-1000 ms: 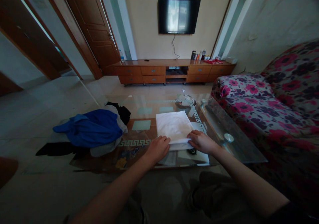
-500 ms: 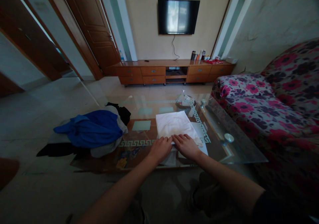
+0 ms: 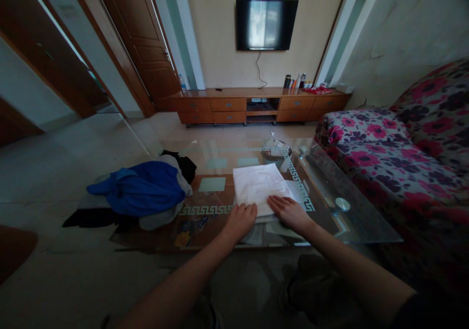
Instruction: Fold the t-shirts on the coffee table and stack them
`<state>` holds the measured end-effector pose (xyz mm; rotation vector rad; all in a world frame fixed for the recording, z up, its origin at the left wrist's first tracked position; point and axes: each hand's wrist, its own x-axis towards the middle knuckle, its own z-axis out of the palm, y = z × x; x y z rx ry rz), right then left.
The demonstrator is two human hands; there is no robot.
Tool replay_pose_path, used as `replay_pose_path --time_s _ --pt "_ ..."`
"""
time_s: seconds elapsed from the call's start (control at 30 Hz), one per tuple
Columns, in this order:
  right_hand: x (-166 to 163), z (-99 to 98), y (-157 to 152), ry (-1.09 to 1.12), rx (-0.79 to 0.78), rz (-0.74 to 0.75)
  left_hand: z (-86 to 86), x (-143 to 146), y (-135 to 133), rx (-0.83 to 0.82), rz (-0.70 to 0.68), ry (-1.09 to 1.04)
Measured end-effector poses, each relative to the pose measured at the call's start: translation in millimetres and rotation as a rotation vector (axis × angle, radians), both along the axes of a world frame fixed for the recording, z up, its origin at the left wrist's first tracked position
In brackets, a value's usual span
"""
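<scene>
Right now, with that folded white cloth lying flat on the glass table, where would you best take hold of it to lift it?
Probably the near edge of the white cloth, coming from the person's side. It lies flat on the glass table, and both the left hand and right hand already rest there, open. Fingers slid under that edge, one at each corner, should keep the fold together.

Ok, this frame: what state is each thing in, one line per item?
white cloth: folded flat on the glass table.
left hand: open, palm down on the cloth's near edge.
right hand: open, flat on the cloth's near right corner.
blue garment: crumpled, on top of a heap of clothes.
TV: wall-mounted, screen showing only a reflection.
cabinet drawers: shut.
</scene>
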<state>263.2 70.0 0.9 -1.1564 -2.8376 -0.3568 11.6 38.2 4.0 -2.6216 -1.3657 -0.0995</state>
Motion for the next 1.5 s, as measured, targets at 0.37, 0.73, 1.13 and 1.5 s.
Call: replay_pose_path --time_s 0.37,0.73,1.13,1.5 --pt "37 17.2 6 0.088 -0.100 -0.103 15.0 -1 -9 -0.169 0.021 -0.051" --pt "46 8.9 -2 0.236 -0.256 -0.045 11.9 -20 -8 -0.270 0.175 -0.054" --pt "47 7.5 3 0.309 -0.327 -0.006 19.0 -20 -9 -0.225 0.331 -0.106" --pt "40 20.4 -1 0.291 -0.382 0.006 21.2 -21 -10 -0.320 0.594 0.030"
